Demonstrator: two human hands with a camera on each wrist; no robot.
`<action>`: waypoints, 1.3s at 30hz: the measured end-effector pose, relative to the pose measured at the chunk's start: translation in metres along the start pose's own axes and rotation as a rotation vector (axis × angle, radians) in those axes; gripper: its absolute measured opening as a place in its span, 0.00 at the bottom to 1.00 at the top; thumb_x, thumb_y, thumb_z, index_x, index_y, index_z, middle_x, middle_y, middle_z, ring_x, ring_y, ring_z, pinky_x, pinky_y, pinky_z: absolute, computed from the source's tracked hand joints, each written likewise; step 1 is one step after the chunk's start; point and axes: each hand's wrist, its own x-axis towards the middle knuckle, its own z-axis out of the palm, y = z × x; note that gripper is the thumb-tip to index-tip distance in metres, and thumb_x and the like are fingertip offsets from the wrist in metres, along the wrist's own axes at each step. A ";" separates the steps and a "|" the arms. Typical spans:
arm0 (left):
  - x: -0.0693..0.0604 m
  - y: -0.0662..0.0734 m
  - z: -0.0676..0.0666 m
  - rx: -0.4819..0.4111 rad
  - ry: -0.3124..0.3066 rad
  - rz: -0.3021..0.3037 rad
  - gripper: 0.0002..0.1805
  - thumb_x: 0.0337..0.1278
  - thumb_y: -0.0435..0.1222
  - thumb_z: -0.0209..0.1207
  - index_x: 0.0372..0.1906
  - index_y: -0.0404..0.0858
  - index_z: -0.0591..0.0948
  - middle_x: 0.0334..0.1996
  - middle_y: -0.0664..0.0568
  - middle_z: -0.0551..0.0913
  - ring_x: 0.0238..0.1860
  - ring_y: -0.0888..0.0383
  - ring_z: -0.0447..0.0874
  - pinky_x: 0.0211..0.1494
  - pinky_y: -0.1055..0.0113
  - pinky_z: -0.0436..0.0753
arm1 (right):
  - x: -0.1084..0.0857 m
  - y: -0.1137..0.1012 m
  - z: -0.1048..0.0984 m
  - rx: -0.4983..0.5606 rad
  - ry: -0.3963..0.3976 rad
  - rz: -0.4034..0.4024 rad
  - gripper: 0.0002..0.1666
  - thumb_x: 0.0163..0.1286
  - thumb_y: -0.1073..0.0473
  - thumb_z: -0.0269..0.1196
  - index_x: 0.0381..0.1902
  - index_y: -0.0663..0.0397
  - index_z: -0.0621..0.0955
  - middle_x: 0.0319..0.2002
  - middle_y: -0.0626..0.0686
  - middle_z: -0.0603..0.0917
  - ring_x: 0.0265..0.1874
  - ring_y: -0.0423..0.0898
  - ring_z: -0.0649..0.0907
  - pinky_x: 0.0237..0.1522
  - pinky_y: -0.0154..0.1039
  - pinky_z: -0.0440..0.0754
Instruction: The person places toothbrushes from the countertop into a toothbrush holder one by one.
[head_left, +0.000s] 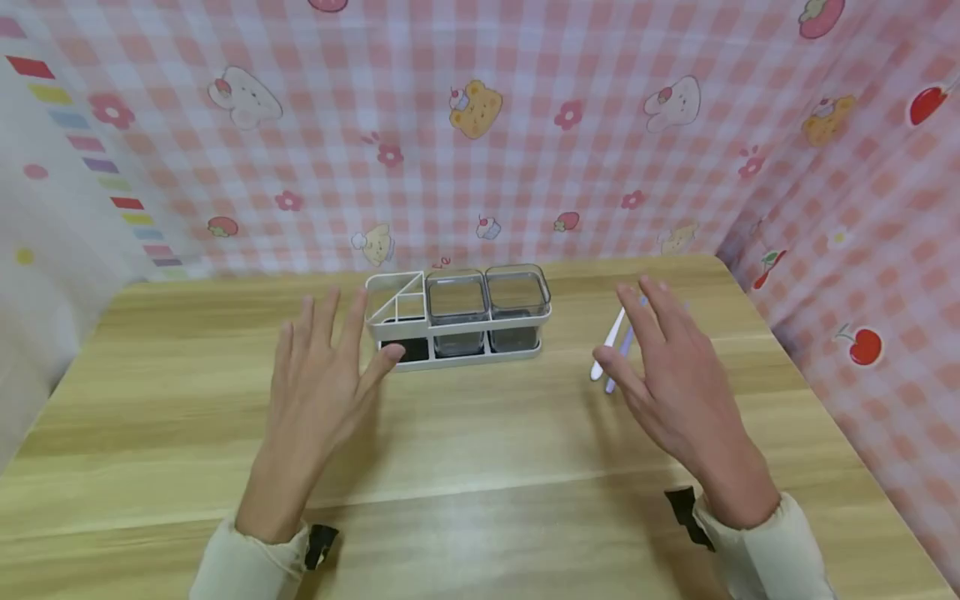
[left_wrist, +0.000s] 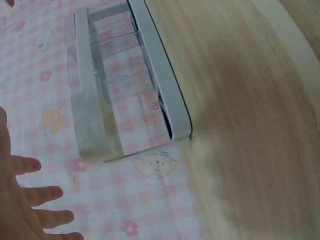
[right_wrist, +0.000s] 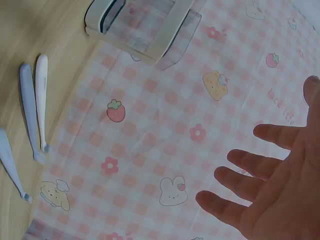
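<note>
A white rack point(head_left: 480, 362) stands at the back of the table, with a divided section at its left and two clear square cups, a left cup point(head_left: 459, 342) and a right cup point(head_left: 514, 337). My left hand point(head_left: 318, 387) hovers before the rack's left end, fingers spread, holding nothing. Over the table's right side, my right hand point(head_left: 682, 392) is also held up with its fingers extended. Beneath it lie a white toothbrush point(head_left: 610, 342) and a purple toothbrush point(head_left: 619, 362), partly hidden by that hand. The right wrist view also shows a light blue toothbrush point(right_wrist: 10, 165).
The wood-grain table point(head_left: 480, 450) ends at a pink checked curtain point(head_left: 525, 183) behind the rack. Another stretch of patterned cloth point(head_left: 885, 275) hangs along the right side. Black straps show at both cuffs.
</note>
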 end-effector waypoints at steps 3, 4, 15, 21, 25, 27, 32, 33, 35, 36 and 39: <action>0.002 -0.002 0.004 -0.056 0.028 -0.040 0.41 0.74 0.61 0.47 0.79 0.41 0.59 0.74 0.32 0.60 0.74 0.30 0.54 0.72 0.30 0.60 | 0.000 0.000 -0.001 0.013 0.025 0.013 0.39 0.77 0.44 0.59 0.76 0.59 0.65 0.73 0.66 0.64 0.68 0.69 0.67 0.58 0.71 0.72; 0.004 -0.003 0.006 -0.085 0.046 -0.055 0.40 0.74 0.61 0.47 0.78 0.40 0.60 0.74 0.33 0.61 0.73 0.31 0.57 0.69 0.29 0.63 | 0.000 0.000 -0.001 0.018 0.032 0.023 0.38 0.77 0.45 0.59 0.75 0.59 0.65 0.73 0.66 0.65 0.67 0.69 0.68 0.55 0.71 0.74; 0.025 -0.008 0.033 -0.408 0.223 -0.167 0.37 0.66 0.59 0.58 0.68 0.37 0.73 0.62 0.37 0.73 0.64 0.39 0.71 0.66 0.38 0.70 | 0.009 0.001 -0.003 0.078 0.178 0.064 0.30 0.73 0.51 0.65 0.66 0.62 0.75 0.57 0.67 0.77 0.55 0.64 0.77 0.47 0.67 0.79; 0.033 -0.010 0.043 -0.462 0.237 -0.219 0.36 0.65 0.56 0.61 0.66 0.34 0.75 0.61 0.38 0.75 0.63 0.40 0.72 0.67 0.43 0.72 | 0.013 0.005 -0.004 0.093 0.224 0.096 0.28 0.72 0.53 0.66 0.62 0.63 0.77 0.50 0.65 0.80 0.46 0.60 0.79 0.40 0.59 0.79; 0.037 -0.011 0.046 -0.476 0.223 -0.234 0.35 0.66 0.54 0.61 0.66 0.32 0.74 0.61 0.38 0.74 0.62 0.40 0.73 0.66 0.42 0.73 | 0.015 0.007 -0.006 0.112 0.220 0.144 0.28 0.72 0.53 0.65 0.63 0.64 0.77 0.53 0.66 0.79 0.44 0.60 0.80 0.39 0.56 0.79; 0.039 -0.011 0.047 -0.486 0.217 -0.241 0.34 0.65 0.52 0.62 0.66 0.32 0.73 0.60 0.38 0.74 0.61 0.40 0.73 0.64 0.43 0.74 | 0.017 0.009 -0.007 0.124 0.222 0.163 0.28 0.72 0.53 0.64 0.63 0.65 0.77 0.54 0.66 0.79 0.44 0.61 0.80 0.39 0.55 0.80; 0.041 -0.012 0.051 -0.498 0.215 -0.252 0.33 0.64 0.48 0.63 0.66 0.31 0.72 0.57 0.37 0.75 0.59 0.40 0.74 0.58 0.44 0.76 | 0.020 0.016 -0.008 0.167 0.216 0.224 0.29 0.73 0.54 0.63 0.65 0.65 0.75 0.56 0.65 0.80 0.47 0.62 0.81 0.40 0.54 0.82; 0.042 -0.012 0.052 -0.497 0.213 -0.254 0.33 0.64 0.48 0.63 0.66 0.31 0.72 0.57 0.37 0.75 0.59 0.39 0.74 0.59 0.44 0.76 | 0.020 0.018 -0.008 0.173 0.211 0.242 0.29 0.73 0.54 0.63 0.66 0.64 0.75 0.57 0.65 0.80 0.48 0.62 0.81 0.40 0.54 0.83; 0.042 -0.012 0.053 -0.496 0.209 -0.255 0.33 0.63 0.48 0.64 0.65 0.31 0.72 0.57 0.37 0.74 0.58 0.39 0.75 0.59 0.43 0.76 | 0.021 0.022 -0.010 0.184 0.203 0.265 0.29 0.74 0.54 0.63 0.66 0.65 0.74 0.57 0.66 0.80 0.49 0.63 0.82 0.40 0.57 0.84; 0.042 -0.013 0.054 -0.495 0.208 -0.254 0.33 0.63 0.47 0.64 0.65 0.31 0.72 0.57 0.36 0.74 0.58 0.39 0.75 0.59 0.43 0.77 | 0.022 0.025 -0.010 0.192 0.200 0.278 0.30 0.74 0.54 0.63 0.67 0.64 0.74 0.57 0.66 0.79 0.49 0.64 0.82 0.41 0.59 0.85; 0.042 -0.013 0.055 -0.491 0.202 -0.252 0.34 0.61 0.47 0.65 0.65 0.30 0.72 0.57 0.36 0.75 0.57 0.40 0.76 0.57 0.44 0.78 | 0.024 0.032 -0.012 0.209 0.195 0.313 0.30 0.75 0.53 0.62 0.68 0.63 0.73 0.58 0.67 0.79 0.50 0.66 0.82 0.43 0.62 0.83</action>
